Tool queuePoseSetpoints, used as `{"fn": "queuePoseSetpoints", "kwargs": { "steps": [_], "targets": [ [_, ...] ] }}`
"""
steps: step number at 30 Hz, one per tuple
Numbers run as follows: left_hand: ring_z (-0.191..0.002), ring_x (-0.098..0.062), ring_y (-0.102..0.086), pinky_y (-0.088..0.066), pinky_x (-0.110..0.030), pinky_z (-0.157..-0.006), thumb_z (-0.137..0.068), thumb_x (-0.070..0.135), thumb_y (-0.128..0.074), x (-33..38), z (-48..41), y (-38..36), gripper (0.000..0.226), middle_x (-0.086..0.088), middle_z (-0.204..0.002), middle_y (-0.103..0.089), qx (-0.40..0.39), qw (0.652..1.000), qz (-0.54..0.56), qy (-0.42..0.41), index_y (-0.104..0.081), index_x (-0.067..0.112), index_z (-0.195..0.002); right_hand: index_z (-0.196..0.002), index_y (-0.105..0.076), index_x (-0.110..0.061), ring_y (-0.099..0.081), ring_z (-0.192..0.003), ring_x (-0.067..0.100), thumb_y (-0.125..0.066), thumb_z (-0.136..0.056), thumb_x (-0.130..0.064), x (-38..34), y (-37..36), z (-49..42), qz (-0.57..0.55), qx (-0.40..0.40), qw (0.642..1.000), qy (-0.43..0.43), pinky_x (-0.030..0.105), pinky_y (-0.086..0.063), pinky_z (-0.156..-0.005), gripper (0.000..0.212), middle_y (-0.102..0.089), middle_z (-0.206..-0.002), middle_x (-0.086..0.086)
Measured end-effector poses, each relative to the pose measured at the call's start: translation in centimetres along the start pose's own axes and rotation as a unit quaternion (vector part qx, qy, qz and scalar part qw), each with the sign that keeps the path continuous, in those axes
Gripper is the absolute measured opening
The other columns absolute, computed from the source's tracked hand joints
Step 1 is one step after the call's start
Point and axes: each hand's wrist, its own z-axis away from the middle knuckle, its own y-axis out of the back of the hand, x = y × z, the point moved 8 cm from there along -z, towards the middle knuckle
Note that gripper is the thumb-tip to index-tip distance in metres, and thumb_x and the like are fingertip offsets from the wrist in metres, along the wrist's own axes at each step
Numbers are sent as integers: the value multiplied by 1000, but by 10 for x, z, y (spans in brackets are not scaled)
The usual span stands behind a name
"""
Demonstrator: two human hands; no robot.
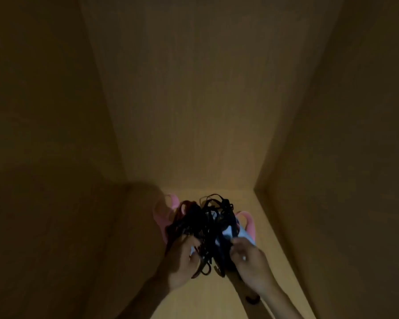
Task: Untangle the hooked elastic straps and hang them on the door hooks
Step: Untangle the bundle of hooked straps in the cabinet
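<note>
A dark tangled bundle of hooked elastic straps (205, 222) hangs in front of me, low in the dim head view. My left hand (182, 261) grips the bundle's lower left side, fingers curled into the strands. My right hand (249, 259) pinches strands on the lower right side. A dark hook end (219, 270) dangles between the two hands. A wooden door panel (194, 100) rises straight ahead; no door hooks show in this view.
Pink slippers (247, 222) on my feet peek out behind the bundle on a light wooden floor (205, 300). Wooden walls close in on the left (44, 157) and right (343, 157). A small dark object (252, 299) lies on the floor near my right forearm.
</note>
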Motion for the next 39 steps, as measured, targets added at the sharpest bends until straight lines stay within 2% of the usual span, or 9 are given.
{"fn": "queuePoseSetpoints", "kwargs": {
  "steps": [3, 5, 9, 14, 17, 25, 31, 34, 39],
  "targets": [
    [-107, -11, -50, -32, -6, -89, -89, 11, -48, 16, -28, 6, 21, 5, -111, -45, 53, 997, -52, -35, -57, 15, -108, -107, -56, -23, -63, -95, 16, -57, -88, -17, 3, 8, -41, 60, 76, 995, 34, 18, -52, -78, 19, -64, -99, -6],
    [-123, -11, -44, -30, -9, -100, -89, 11, -48, 29, -43, 6, 27, 4, -132, -40, 55, 994, -77, -56, -55, 14, -115, -119, -47, -20, -57, -109, 23, -64, -81, -28, 8, 3, -64, 80, 71, 994, 7, 37, -51, -91, 42, -56, -116, 2],
    [-140, -17, -23, -24, -28, -116, -89, 14, -44, 31, -64, -5, 43, 4, -152, -23, 17, 988, -148, -48, -45, 16, -132, -140, -23, -11, -37, -128, 32, -72, -73, -40, 15, -9, -83, 159, 51, 983, -74, 38, -41, -100, 88, -38, -134, 14],
    [-138, -18, -21, -27, -33, -113, -87, 16, -44, 16, -67, -14, 40, 1, -148, -30, -25, 979, -201, -20, -48, 15, -127, -118, -44, -6, -42, -114, 29, -60, -79, -26, 1, -4, -83, 264, 130, 956, -10, 37, -42, -89, 47, -49, -121, 13],
    [-132, -19, -31, -30, -28, -109, -87, 14, -45, 15, -66, -6, 35, 1, -146, -33, 0, 982, -187, -31, -53, 14, -121, -109, -48, -5, -48, -104, 28, -56, -82, -12, -6, 8, -77, 221, 156, 962, 24, 34, -44, -82, 28, -50, -111, 12],
    [-120, -22, -47, -43, -34, -101, -82, 23, -53, 40, -77, 37, 51, -2, -136, -42, 87, 989, -115, -21, -42, 18, -132, -100, -46, -15, -60, -79, 16, -53, -86, -5, -38, 44, -68, -11, 78, 994, 77, 26, -46, -59, 19, -60, -86, -3],
    [-136, -14, -31, -26, -19, -105, -75, 24, -72, 109, -88, 60, 92, 4, -150, -29, 19, 995, 75, -71, -13, 29, -147, -100, -55, -10, -60, -87, 4, -52, -87, 4, -84, 68, -60, -51, 23, 984, 172, 17, -45, -72, 19, -63, -92, -3],
    [-115, -13, -49, -40, -5, -84, -77, 16, -71, 122, -92, 66, 75, 3, -128, -49, -9, 992, 100, -79, -30, 27, -138, -95, -56, -12, -61, -90, 18, -51, -87, 5, -94, 74, -60, -42, 19, 981, 189, 29, -47, -76, 19, -64, -92, 6],
    [-87, -19, -62, -50, -31, -72, -77, 16, -68, 114, -94, 72, 36, -2, -96, -65, 2, 997, 6, -73, -52, 17, -109, -96, -61, -16, -64, -89, 22, -51, -88, 0, -89, 68, -64, 1, 11, 987, 162, 42, -50, -81, 21, -68, -90, 3]
  ]
}}
